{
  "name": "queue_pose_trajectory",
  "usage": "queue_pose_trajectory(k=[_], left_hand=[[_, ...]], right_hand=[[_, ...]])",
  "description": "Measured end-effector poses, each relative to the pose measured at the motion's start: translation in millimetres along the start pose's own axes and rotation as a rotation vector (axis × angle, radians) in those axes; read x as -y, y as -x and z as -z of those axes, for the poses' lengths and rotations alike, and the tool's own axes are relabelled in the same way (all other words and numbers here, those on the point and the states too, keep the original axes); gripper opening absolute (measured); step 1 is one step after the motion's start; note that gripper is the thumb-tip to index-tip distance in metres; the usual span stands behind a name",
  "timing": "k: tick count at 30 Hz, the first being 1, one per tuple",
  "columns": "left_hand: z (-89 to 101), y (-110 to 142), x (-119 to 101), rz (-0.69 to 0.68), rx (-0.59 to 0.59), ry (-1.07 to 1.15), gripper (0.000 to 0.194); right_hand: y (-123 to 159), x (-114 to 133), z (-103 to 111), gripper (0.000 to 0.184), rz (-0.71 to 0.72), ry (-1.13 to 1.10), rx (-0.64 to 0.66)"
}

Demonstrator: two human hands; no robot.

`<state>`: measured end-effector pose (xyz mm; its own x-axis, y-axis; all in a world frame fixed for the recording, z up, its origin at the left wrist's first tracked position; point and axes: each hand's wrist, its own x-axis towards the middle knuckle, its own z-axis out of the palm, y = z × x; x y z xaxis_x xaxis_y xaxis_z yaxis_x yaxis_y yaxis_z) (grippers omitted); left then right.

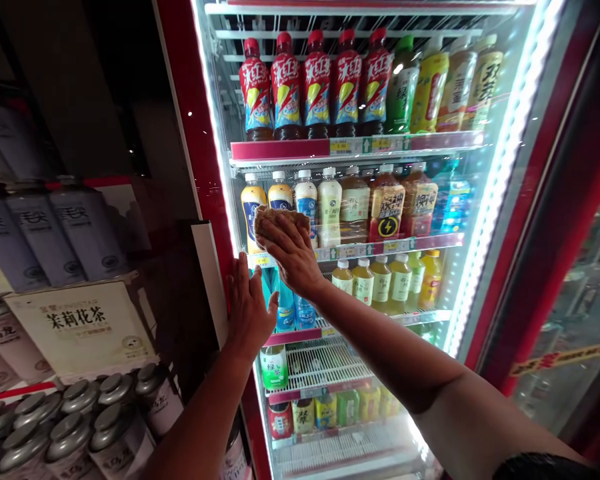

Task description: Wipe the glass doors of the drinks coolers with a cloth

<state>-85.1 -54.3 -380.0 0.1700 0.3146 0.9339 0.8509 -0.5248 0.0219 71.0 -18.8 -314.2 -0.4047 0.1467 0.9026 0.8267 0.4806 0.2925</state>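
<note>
Light source: white LED strips (497, 180) flanking the beverage cooler (193, 127), overexposed; interior bright. Surroundings: dim, tea tins (75, 230) at left in shadow. Glare: pale streaks across glass door (450, 287). Defects: wide-angle stretching toward edges; yellow strip (567, 360) at right blurred.

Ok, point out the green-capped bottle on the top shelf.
The bottle immediately right of the five red-capped bottles; its cap alone is green, those farther right being pale.

Reads 冰红茶 and "ice tea" on red-capped bottles (317, 90), 绿茶 on a green-capped bottle (403, 90). Shows 茉莉花茶 on a cream panel (83, 343), 乌龙 on silver-lidded tins (120, 430).
</note>
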Motion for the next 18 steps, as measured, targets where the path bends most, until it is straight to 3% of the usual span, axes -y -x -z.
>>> queue_pose_trajectory(k=[5, 11, 18], left_hand=[[-3.1, 10.3, 7.5, -0.022, 0.053, 0.018, 0.080], [-5.1, 17.1, 4.4, 0.024, 0.068, 0.029, 0.089], [-6.5, 30.5, -0.2, 0.087, 0.010, 0.117, 0.106]], right_hand=[[6.3, 11.6, -3.8, 0.053, 0.084, -0.027, 0.083], [-18.5, 17.2, -5.8, 0.050, 0.055, -0.016, 0.053], [1.5, 29.7, -17.8, 0.053, 0.118, -0.048, 0.066]])
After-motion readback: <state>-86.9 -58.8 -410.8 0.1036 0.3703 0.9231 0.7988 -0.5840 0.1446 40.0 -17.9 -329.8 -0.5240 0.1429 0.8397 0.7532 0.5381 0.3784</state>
